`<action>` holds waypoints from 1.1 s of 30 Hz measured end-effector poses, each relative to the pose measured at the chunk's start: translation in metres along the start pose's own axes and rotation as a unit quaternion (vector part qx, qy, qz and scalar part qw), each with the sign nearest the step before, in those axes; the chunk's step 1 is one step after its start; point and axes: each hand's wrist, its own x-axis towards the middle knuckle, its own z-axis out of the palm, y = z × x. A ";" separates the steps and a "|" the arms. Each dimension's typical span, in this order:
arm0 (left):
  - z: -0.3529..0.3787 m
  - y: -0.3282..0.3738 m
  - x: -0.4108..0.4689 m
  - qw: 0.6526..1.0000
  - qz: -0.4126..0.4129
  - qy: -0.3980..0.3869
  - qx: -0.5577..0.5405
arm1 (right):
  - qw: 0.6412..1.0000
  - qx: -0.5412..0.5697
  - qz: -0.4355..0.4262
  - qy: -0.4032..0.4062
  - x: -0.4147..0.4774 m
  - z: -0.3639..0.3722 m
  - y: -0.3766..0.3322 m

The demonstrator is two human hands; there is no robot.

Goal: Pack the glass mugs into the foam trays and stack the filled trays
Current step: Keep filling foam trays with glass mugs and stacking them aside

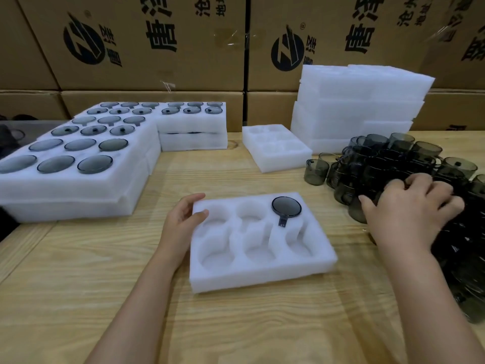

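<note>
Filled foam trays [78, 185] stacked at wooden surface's [105, 271] far-left corner; smoky glass mugs [380, 164] heaped along right edge. Left hand [183, 222] grips near tray [262, 274] by rim; right hand [412, 206] among mugs, grasp indiscernible.

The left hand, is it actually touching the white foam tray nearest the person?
Touching. The head view shows the left hand gripping the foam tray at its far left corner, with the thumb on the top face and the fingertips at the far edge.
</note>
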 end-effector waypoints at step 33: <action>0.044 0.043 -0.027 0.912 0.216 -0.196 0.289 | 0.693 0.685 -0.122 -0.190 -0.065 -0.002 -0.077</action>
